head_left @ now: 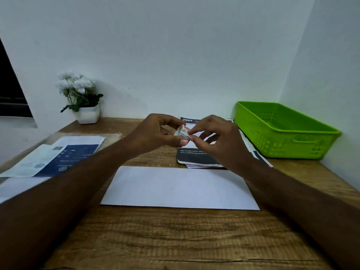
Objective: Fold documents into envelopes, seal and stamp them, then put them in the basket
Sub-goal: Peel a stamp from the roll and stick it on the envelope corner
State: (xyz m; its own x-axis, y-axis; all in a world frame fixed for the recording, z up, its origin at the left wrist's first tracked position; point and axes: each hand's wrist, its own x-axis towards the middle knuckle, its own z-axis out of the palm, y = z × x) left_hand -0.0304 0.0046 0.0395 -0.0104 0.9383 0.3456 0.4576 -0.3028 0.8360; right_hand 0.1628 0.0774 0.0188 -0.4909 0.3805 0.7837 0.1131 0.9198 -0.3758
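The counter (175,240) runs bare and woody nearest the person. Next, an envelope (179,189) lies flat under and just nearer than both hands, its plain face up. No flap shows, so whether it is sealed cannot be told. It probably sits there so the stamp can go straight down onto it.

Above its far edge, the left hand (153,133) pinches a small white printed piece, seemingly a stamp (182,132), between thumb and curled fingers. The right hand (220,139) meets it from the other side, with thumb and forefinger nipping the stamp's right edge. Both hands are therefore closed on the stamp, which is raised clear of the counter. The two-handed hold looks like peeling or separating it, so the stamping step seems to be in hand.

Just beyond and below the hands lies a stack of documents (196,160), dark-banded and partly hidden by the right hand. It is likely kept there within easy reach for folding. Well to the left of the left hand, more papers (64,154) rest on a clear sleeve.

Beyond the right hand and further right, the green basket (282,141) stands against the wall. No envelope shows in the part that can be seen. Far beyond the left hand stands a potted plant (79,94).
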